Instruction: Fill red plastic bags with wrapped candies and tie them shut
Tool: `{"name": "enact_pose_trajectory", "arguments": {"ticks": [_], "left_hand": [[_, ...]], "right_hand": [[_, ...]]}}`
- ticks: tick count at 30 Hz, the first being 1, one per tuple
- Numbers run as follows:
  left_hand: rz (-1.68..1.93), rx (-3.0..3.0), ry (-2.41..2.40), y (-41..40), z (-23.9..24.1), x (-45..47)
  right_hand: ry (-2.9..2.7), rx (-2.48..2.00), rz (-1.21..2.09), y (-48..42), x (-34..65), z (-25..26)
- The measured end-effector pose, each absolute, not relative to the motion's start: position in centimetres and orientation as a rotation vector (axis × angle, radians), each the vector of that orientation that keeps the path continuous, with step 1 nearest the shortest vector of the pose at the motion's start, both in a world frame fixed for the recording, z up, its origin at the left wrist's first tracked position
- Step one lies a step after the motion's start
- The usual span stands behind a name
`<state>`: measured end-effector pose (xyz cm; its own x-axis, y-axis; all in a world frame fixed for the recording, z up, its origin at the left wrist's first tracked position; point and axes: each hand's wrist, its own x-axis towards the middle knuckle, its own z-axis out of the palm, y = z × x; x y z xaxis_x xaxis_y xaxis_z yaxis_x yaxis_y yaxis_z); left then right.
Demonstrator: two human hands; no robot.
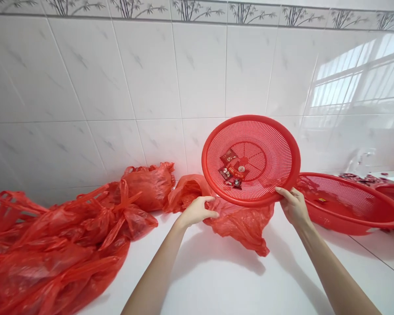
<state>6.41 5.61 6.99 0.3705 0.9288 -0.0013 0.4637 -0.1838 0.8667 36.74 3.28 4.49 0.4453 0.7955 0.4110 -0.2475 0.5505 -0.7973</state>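
Toward eight o'clock from the red colander (276, 153), filled-looking bags (52, 251) lie heaped on the white desk (223, 288), apparently finished, while the left hand (198, 211) has its grip parted beside a slack red bag (241, 222) at the colander's six o'clock. The colander tilts above the desk, the right hand's (294, 205) grip clamped on its rim near four o'clock — only a few packets (230, 170) lie inside, so little looks left there. Farther toward four o'clock sits a large red basin (341, 222) — how much it holds is unclear.
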Motion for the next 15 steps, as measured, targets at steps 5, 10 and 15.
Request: {"name": "enact_pose_trajectory", "arguments": {"ticks": [5,10,15], "left_hand": [[0.725,1.738,1.106,5.7,7.5,5.5],[0.715,1.784,1.107,5.8,7.6,5.1],[0.597,2.006,1.348,5.8,7.0,5.5]], "right_hand": [[-0.941,-0.678,0.741,4.3,35.6,3.3],[-1.023,-0.696,0.788,4.0,35.2,1.6],[-1.065,-0.712,0.788,3.2,35.6,1.1]]}}
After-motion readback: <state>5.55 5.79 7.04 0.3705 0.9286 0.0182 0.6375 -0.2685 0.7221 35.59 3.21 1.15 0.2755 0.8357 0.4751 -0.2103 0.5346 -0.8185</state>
